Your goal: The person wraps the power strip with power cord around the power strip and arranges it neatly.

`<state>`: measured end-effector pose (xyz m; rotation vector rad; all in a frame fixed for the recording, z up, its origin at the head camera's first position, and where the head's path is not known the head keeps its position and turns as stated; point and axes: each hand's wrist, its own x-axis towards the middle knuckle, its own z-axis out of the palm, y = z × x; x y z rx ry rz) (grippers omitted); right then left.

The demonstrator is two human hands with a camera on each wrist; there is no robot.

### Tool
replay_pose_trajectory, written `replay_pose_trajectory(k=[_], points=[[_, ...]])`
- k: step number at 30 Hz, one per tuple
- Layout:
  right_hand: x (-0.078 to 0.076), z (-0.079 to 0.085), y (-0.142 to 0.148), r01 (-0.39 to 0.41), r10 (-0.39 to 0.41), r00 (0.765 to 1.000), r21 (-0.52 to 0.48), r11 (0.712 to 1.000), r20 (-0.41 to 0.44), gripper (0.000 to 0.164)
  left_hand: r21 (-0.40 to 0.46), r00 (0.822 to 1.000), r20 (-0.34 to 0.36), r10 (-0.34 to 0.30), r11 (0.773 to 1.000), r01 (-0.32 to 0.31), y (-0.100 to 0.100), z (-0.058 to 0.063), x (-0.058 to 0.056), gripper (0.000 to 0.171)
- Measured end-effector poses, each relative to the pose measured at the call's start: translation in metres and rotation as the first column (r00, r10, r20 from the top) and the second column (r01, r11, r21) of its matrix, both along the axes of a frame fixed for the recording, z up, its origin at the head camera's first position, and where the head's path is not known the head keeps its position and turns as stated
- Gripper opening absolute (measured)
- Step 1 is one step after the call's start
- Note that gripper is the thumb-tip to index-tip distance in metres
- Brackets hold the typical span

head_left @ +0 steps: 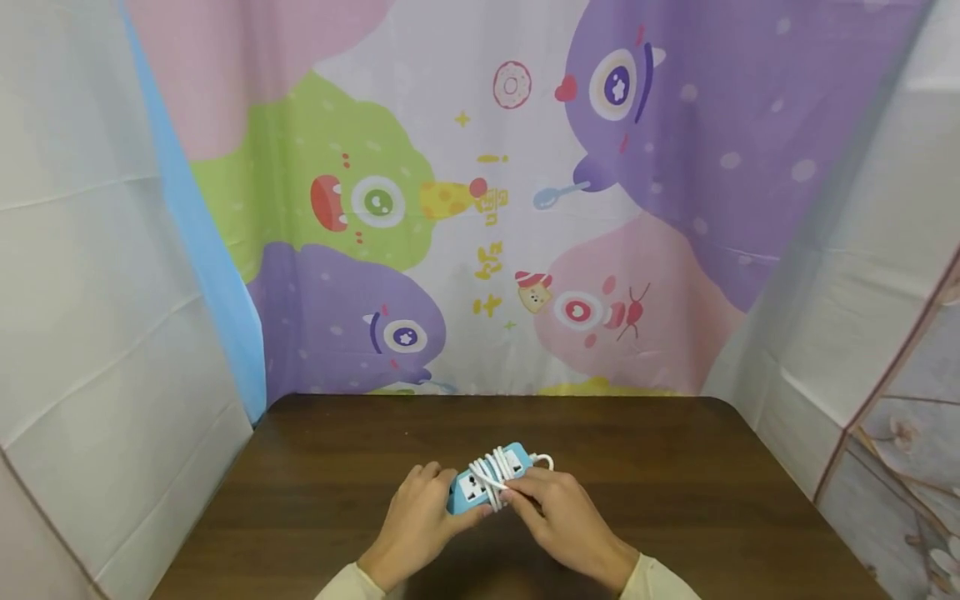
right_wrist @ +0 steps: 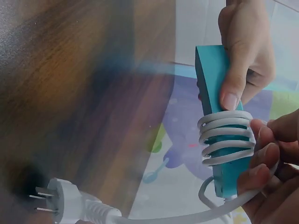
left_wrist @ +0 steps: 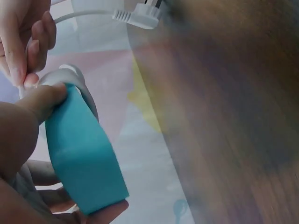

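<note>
A light-blue power strip (head_left: 474,492) is held in the air above the dark wooden table (head_left: 315,475), slanted so that its right end lies farther from the person, with white socket panels on its upper face. The left hand (head_left: 418,517) grips the near end, its thumb pressed along one narrow side and its fingers curled round the other. A white cord (head_left: 492,477) is wound round the middle of the strip in several side-by-side turns and makes a small loop at the far end, where it joins the body. The right hand (head_left: 562,515) pinches the cord between thumb and fingers, just beside these turns. Past this hand a loose length runs out to a white three-pronged plug (right_wrist: 69,200), well apart from the strip. Cream sleeves (head_left: 352,583) cover both wrists. Behind the table hangs a cloth printed with cartoon monsters (head_left: 465,358).
</note>
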<state>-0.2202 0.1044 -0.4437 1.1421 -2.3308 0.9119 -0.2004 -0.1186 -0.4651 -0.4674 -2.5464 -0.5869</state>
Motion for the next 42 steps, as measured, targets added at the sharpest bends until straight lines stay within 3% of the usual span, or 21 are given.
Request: replay_pose_trajectory(k=[6, 10, 12, 15, 18, 23, 26, 29, 33, 35, 37, 38, 39, 40, 42], points=[[0.001, -0.001, -0.003, -0.017, 0.017, 1.000, -0.015, 1.000, -0.017, 0.014, -0.014, 0.999, -0.042, 0.024, 1.000, -0.025, 0.000, 0.001, 0.001, 0.052], [0.004, -0.003, -0.002, -0.034, 0.036, 0.999, -0.040, 0.999, 0.038, 0.019, 0.028, 0.992, -0.100, 0.080, 0.997, -0.077, -0.001, 0.001, 0.001, 0.043], [0.005, -0.005, -0.001, -0.047, 0.051, 0.996, -0.050, 0.998, 0.074, 0.021, 0.073, 0.991, -0.091, 0.096, 0.993, -0.090, -0.002, 0.001, -0.001, 0.039], [0.008, -0.008, -0.001, -0.084, 0.090, 0.987, -0.054, 0.995, 0.130, 0.022, 0.150, 0.995, -0.024, 0.097, 0.984, -0.092, -0.004, 0.003, -0.001, 0.036], [0.009, -0.010, -0.001, -0.136, 0.144, 0.978, -0.064, 0.989, 0.148, 0.021, 0.249, 0.995, 0.093, 0.045, 0.966, -0.067, -0.005, 0.004, 0.000, 0.038], [0.007, -0.013, 0.002, -0.217, 0.229, 0.961, -0.091, 0.972, 0.154, 0.018, 0.415, 0.958, 0.262, -0.112, 0.910, -0.007, -0.009, 0.007, 0.000, 0.051], [0.004, -0.017, 0.006, -0.271, 0.290, 0.932, -0.113, 0.956, 0.217, 0.016, 0.513, 0.920, 0.329, -0.211, 0.859, 0.014, -0.010, 0.011, 0.001, 0.052], [0.001, -0.020, 0.011, -0.330, 0.356, 0.892, -0.136, 0.934, 0.280, 0.014, 0.612, 0.871, 0.376, -0.315, 0.790, 0.021, -0.011, 0.014, 0.002, 0.050], [-0.006, -0.023, 0.019, -0.411, 0.427, 0.854, -0.118, 0.904, 0.298, 0.014, 0.728, 0.787, 0.426, -0.447, 0.686, -0.005, -0.015, 0.019, 0.004, 0.047], [-0.010, -0.025, 0.022, -0.429, 0.432, 0.854, -0.077, 0.900, 0.291, 0.015, 0.761, 0.745, 0.440, -0.501, 0.649, -0.014, -0.017, 0.020, 0.005, 0.046], [-0.013, -0.027, 0.025, -0.435, 0.427, 0.849, -0.048, 0.899, 0.312, 0.014, 0.774, 0.708, 0.450, -0.545, 0.634, -0.004, -0.020, 0.021, 0.007, 0.045], [-0.014, -0.028, 0.027, -0.446, 0.436, 0.831, -0.055, 0.893, 0.346, 0.014, 0.773, 0.688, 0.450, -0.569, 0.634, 0.019, -0.021, 0.022, 0.007, 0.044], [-0.015, -0.029, 0.028, -0.455, 0.444, 0.815, -0.062, 0.888, 0.373, 0.015, 0.766, 0.669, 0.451, -0.592, 0.641, 0.050, -0.021, 0.022, 0.008, 0.043], [-0.015, -0.030, 0.030, -0.454, 0.441, 0.818, -0.055, 0.889, 0.370, 0.019, 0.759, 0.647, 0.448, -0.617, 0.644, 0.089, -0.022, 0.022, 0.009, 0.041], [-0.015, -0.032, 0.032, -0.463, 0.453, 0.802, -0.074, 0.883, 0.389, 0.025, 0.746, 0.587, 0.435, -0.683, 0.638, 0.191, -0.023, 0.021, 0.009, 0.038]])
